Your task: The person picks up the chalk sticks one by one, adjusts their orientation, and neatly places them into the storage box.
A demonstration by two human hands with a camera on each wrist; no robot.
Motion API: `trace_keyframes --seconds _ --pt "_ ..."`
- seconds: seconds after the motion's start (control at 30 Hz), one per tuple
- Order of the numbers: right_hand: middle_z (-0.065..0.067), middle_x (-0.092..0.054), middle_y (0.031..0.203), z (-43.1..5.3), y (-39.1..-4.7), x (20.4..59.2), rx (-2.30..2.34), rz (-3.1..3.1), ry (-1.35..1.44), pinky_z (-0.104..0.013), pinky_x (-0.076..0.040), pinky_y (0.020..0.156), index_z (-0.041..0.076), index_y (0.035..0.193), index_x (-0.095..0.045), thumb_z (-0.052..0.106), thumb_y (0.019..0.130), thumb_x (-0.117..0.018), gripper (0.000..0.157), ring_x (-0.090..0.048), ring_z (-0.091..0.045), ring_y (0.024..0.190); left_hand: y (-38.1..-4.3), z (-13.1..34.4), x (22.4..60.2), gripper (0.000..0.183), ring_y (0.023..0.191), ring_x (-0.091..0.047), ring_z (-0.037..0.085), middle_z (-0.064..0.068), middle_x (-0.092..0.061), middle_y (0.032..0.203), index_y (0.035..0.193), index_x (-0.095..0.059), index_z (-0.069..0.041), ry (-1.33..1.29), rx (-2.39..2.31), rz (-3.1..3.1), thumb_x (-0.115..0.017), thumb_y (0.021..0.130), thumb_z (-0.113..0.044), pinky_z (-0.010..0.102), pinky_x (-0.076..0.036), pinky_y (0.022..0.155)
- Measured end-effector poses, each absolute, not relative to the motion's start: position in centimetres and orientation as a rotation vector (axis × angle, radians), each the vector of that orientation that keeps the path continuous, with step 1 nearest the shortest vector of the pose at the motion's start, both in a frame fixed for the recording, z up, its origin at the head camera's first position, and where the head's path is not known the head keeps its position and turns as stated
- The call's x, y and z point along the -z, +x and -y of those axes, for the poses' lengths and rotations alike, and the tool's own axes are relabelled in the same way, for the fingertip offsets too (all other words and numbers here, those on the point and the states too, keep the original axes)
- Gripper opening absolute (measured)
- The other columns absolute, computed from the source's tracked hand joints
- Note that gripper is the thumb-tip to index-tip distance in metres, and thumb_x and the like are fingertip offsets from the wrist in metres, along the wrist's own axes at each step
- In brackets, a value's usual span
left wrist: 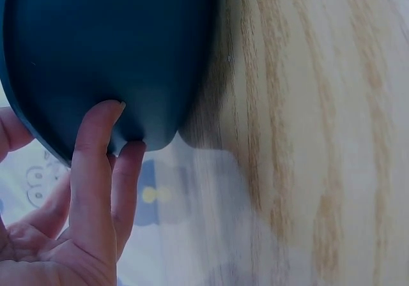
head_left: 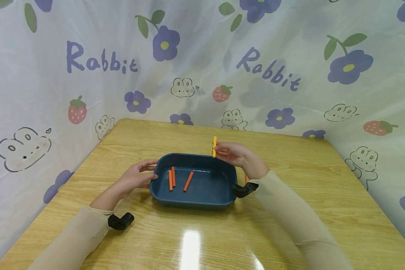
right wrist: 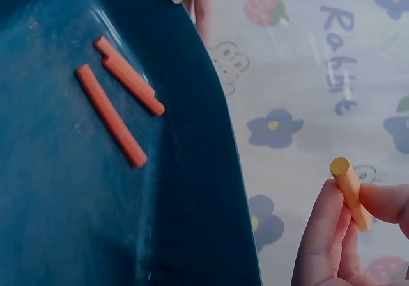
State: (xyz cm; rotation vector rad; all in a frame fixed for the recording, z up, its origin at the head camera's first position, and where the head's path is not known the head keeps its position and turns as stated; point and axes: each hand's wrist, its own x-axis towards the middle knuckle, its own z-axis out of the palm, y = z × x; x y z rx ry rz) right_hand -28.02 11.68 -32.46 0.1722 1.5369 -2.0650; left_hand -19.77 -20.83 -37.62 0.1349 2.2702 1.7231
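Note:
A dark blue plastic tub (head_left: pixel 202 205) stands on the table with three orange chalk sticks (head_left: pixel 188 181) lying inside, two of them side by side. My left hand (head_left: pixel 135 178) holds the tub's left end, fingers and thumb spread at its rim and outer wall. Upright between thumb and fingertips, my right hand (head_left: pixel 234 153) pinches a yellow chalk stick (right wrist: pixel 351 195). That hand is raised by the tub's far right rim. Another orange piece (head_left: pixel 246 179) shows on the right of the tub, mostly hidden behind the right wrist.
The wood-grain table (head_left: pixel 290 165) reaches back to a printed curtain (head_left: pixel 202 56) with rabbits, flowers and strawberries. A black wrist camera (head_left: pixel 244 189) on the right arm overlaps the tub's right edge in the head view. Another camera (head_left: pixel 120 221) sits on the left wrist.

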Motion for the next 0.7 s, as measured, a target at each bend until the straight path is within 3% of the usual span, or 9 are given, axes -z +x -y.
trace_keyframes --seconds 0.57,0.7 --pt "-0.013 -0.051 0.112 -6.8 -28.6 33.4 1.946 -1.464 0.216 -0.025 -0.053 0.073 0.003 0.134 -0.044 -0.002 0.091 -0.054 0.044 -0.056 -0.020 0.090 -20.2 21.1 38.3 0.061 0.104 -0.058 0.033 0.028 -0.033 0.139 0.144 -0.031 -0.004 0.124 -1.734 -2.251 -0.058 0.090 -0.008 0.040 -0.054 0.075" --pt "-0.012 -0.053 0.105 -6.0 -28.5 33.7 1.872 -1.494 0.171 -0.026 -0.053 0.070 0.002 0.136 -0.043 -0.003 0.090 -0.053 0.047 -0.057 -0.021 0.091 -20.1 21.1 38.1 0.062 0.103 -0.058 0.033 0.029 -0.032 0.139 0.144 -0.030 -0.002 0.144 -1.743 -2.244 -0.058 0.090 -0.008 0.040 -0.055 0.074"
